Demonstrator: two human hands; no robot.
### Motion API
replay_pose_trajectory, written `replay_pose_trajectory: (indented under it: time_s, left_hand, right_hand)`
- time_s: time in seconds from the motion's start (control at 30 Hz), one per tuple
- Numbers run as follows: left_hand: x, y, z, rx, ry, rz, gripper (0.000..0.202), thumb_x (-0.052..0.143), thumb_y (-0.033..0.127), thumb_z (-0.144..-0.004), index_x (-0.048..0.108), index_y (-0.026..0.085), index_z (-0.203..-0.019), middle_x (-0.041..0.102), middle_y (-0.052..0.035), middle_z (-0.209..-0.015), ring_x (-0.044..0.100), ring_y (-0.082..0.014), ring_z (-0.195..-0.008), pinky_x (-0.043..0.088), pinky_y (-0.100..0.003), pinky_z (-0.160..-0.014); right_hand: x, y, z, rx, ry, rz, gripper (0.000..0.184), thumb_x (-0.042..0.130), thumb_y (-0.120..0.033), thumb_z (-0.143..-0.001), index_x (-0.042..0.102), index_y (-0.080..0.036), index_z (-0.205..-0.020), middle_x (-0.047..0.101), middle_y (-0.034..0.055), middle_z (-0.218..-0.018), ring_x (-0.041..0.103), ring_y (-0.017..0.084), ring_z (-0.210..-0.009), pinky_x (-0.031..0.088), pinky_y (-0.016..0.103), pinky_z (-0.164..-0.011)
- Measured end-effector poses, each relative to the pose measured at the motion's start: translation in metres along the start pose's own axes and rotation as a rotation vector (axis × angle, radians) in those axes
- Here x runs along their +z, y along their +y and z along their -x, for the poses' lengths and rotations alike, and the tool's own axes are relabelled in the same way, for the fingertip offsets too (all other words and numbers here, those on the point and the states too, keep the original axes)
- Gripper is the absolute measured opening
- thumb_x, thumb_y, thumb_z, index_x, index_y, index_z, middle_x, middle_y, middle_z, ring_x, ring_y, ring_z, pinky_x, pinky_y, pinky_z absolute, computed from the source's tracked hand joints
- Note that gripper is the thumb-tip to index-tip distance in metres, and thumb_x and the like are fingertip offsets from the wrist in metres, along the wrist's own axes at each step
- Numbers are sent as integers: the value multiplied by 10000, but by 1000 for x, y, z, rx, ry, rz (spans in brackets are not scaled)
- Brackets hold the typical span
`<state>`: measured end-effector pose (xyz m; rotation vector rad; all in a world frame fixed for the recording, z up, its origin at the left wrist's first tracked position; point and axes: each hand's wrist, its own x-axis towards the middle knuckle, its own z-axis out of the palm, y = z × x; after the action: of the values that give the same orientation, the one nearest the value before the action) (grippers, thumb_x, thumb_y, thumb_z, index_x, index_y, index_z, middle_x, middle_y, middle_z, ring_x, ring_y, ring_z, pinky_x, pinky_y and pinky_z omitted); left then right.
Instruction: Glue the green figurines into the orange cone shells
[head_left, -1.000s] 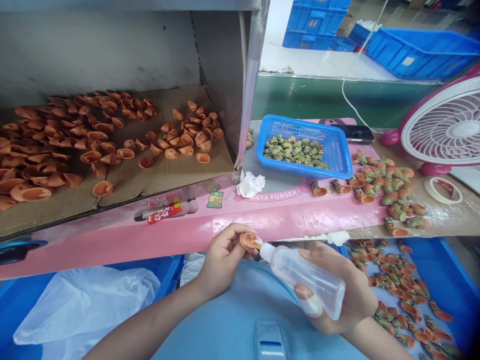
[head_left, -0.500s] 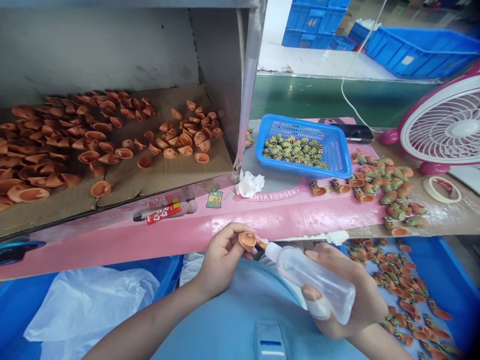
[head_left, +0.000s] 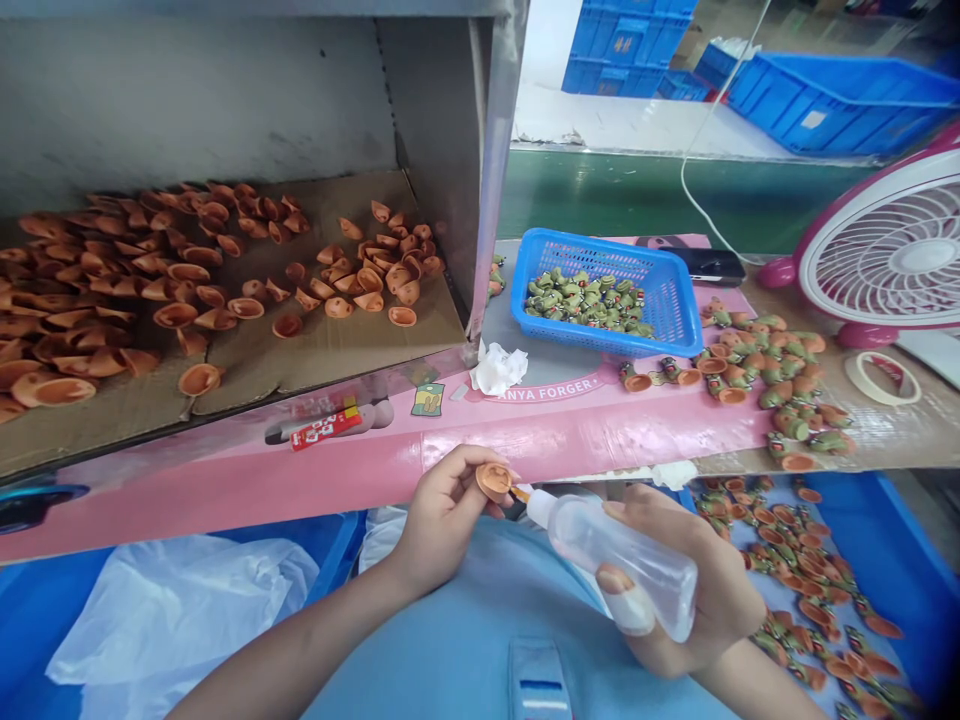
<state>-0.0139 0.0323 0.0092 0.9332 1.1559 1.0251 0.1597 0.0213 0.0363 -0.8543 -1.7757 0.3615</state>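
Left hand (head_left: 439, 520): fingers pinching one terracotta cup (head_left: 493, 484), hollow side up.
Right hand (head_left: 705, 575): fingers wrapped round translucent bottle (head_left: 600, 545), nozzle (head_left: 537, 507) by the cup's rim.
Cup position: over blue garment (head_left: 465, 630), near pink tabletop (head_left: 645, 440).
Blue basket (head_left: 675, 290): green figures (head_left: 585, 300).

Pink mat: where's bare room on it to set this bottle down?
The pink mat looks bare in front of the metal box, left of the left hand, and in front of the blue basket, between the tissue and the figurines at right. Crowded: the right end, under figurines, and the box floor, under orange cups.
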Motion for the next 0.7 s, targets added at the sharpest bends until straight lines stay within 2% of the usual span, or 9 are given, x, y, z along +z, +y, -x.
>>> replay_pose_trajectory:
  time_s: [0.2,0.4,0.53,0.6,0.7]
  left_hand:
    - [0,-2,0,6,0,-4,71,492,156,-777,555,162,-811,629,12,-702,569,-80,-562,480,-196,-545]
    - [-1,-3,0,10,7,-5,90,499,146,-770,566,170,-825,603,24,-688,567,-79,-572,477,-188,-547]
    - [-2,-3,-2,-20,9,6,61,505,176,-776,554,171,-811,625,8,-735,567,-81,-567,481,-199,-544]
    - [-4,-7,-5,-36,23,48,53,513,186,-770,547,170,-808,625,9,-711,566,-88,-563,477,-202,-530]
    - [-11,-16,-14,-79,110,157,74,543,202,-747,544,172,-814,619,21,-675,562,-84,-553,470,-188,-511]
  right_hand:
    - [0,0,1,27,-18,0,264,570,-188,-690,538,-100,-937,531,46,-669,441,116,-509,337,270,-408]
    - [2,1,3,56,2,-12,319,579,-190,-678,525,-119,-984,547,45,-674,464,123,-515,370,263,-413]
    - [2,1,3,84,40,25,277,573,-228,-699,534,-130,-955,562,39,-673,514,133,-549,420,260,-457]
    - [3,5,5,160,74,23,241,573,-269,-712,547,-148,-919,569,29,-685,531,124,-554,435,237,-467]
    - [7,21,12,390,106,-32,229,574,-332,-716,551,-176,-882,572,16,-716,540,111,-559,443,208,-471]
